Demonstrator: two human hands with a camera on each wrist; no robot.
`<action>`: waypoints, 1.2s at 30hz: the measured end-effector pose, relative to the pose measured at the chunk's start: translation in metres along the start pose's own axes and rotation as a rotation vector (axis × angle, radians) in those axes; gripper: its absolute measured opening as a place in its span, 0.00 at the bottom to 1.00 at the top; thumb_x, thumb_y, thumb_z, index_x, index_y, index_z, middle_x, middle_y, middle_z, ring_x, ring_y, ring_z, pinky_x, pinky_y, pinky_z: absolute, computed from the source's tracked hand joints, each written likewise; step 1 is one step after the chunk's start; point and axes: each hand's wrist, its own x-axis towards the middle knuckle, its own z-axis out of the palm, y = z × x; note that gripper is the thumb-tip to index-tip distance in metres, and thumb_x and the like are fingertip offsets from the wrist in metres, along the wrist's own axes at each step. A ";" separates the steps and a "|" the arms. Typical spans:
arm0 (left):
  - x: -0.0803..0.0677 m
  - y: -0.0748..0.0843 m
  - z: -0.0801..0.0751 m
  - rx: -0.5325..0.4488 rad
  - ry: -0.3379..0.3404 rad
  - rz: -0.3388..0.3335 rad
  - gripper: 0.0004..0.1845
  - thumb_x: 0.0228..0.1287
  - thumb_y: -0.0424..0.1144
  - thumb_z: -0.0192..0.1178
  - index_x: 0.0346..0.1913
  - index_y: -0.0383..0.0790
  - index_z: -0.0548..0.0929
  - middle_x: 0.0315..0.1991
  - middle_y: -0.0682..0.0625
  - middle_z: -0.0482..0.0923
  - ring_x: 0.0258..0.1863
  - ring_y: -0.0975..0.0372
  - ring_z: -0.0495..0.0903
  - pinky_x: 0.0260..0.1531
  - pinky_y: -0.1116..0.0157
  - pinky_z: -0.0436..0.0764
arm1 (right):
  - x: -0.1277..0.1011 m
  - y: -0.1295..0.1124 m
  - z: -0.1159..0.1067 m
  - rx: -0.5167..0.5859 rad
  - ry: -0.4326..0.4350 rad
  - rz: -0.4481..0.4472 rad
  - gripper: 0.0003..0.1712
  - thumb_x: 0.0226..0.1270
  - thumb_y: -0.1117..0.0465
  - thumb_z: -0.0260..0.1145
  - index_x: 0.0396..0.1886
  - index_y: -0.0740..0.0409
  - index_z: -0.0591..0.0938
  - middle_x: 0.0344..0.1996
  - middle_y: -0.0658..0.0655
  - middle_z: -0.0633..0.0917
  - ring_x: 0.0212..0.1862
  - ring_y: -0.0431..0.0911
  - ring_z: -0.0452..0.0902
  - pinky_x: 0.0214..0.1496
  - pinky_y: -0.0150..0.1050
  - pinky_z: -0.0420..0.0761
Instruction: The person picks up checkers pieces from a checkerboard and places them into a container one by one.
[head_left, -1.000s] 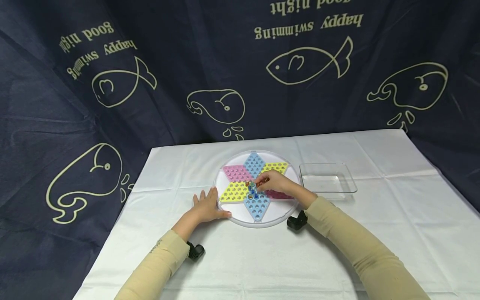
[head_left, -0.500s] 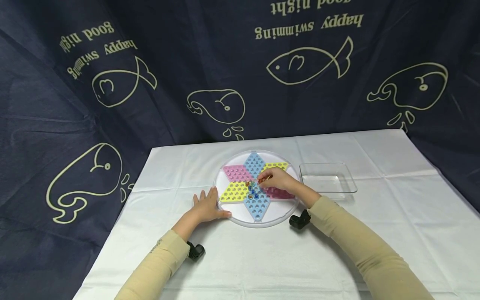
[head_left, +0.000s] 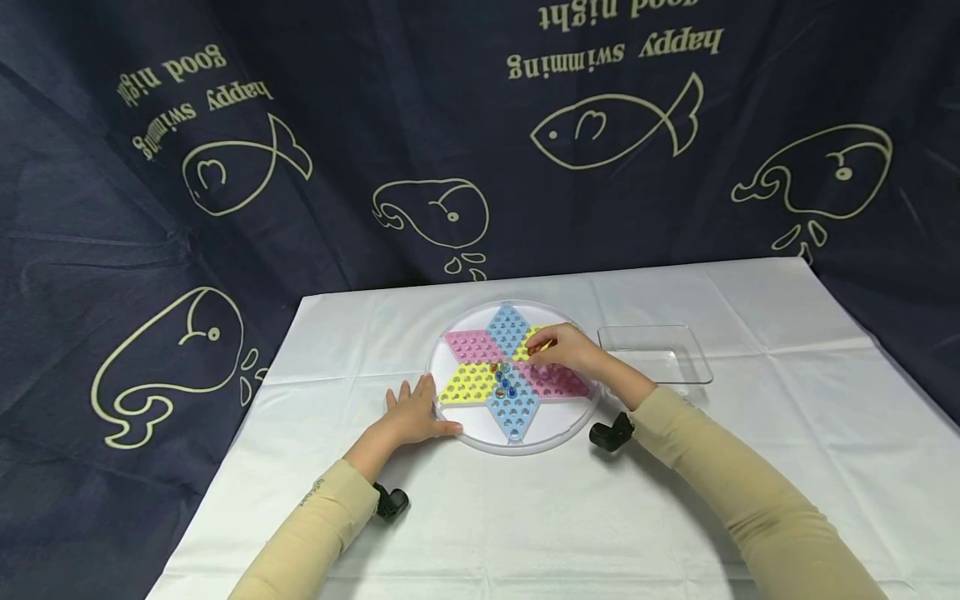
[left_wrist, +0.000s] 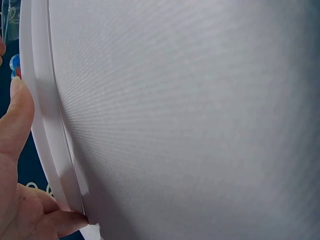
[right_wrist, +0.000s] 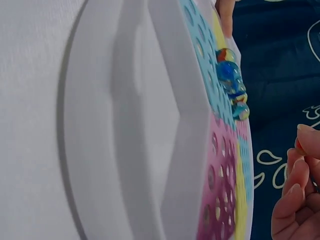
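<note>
A round white Chinese checkers board (head_left: pixel 480 432) with a coloured six-pointed star of holes lies on the table. Several glass marbles (head_left: pixel 505 383), mostly blue, sit around the star's middle; the right wrist view shows these marbles (right_wrist: pixel 229 72) standing proud of the holes. My left hand (head_left: pixel 411 414) lies spread at the board's left rim, thumb (left_wrist: pixel 22 112) on the edge. Over the yellow and pink points at the right, my right hand (head_left: pixel 564 348) pinches a reddish marble (right_wrist: pixel 299 146), mostly covered by thumb and fingers.
A clear rectangular plastic box (head_left: pixel 660 367) stands right of the board. White cloth (head_left: pixel 525 517) covers the table, and a dark blue curtain (head_left: pixel 337 100) with fish drawings hangs behind it. Each wrist wears a black camera.
My right hand has moved from the board's middle up and to the right, still pinching the reddish marble. The left hand and the marbles on the board have stayed in place.
</note>
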 end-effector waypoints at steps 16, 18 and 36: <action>0.000 -0.001 0.000 -0.003 0.004 -0.002 0.57 0.50 0.58 0.64 0.69 0.25 0.46 0.70 0.34 0.44 0.67 0.35 0.37 0.62 0.39 0.31 | -0.008 0.004 -0.035 0.000 0.028 0.130 0.20 0.59 0.63 0.63 0.50 0.68 0.78 0.38 0.57 0.81 0.34 0.44 0.72 0.37 0.42 0.75; 0.000 -0.001 0.001 -0.006 0.004 -0.002 0.57 0.49 0.58 0.64 0.69 0.25 0.47 0.70 0.34 0.44 0.67 0.35 0.37 0.62 0.39 0.31 | -0.010 0.007 -0.040 0.002 0.032 0.137 0.20 0.60 0.62 0.63 0.50 0.68 0.78 0.38 0.56 0.81 0.36 0.47 0.73 0.37 0.42 0.74; 0.002 -0.001 0.001 -0.001 0.007 0.001 0.58 0.48 0.59 0.65 0.69 0.24 0.46 0.70 0.33 0.45 0.67 0.34 0.38 0.62 0.38 0.31 | -0.026 0.016 -0.074 -0.023 0.096 0.153 0.21 0.60 0.61 0.63 0.51 0.69 0.76 0.39 0.56 0.80 0.36 0.45 0.73 0.37 0.39 0.75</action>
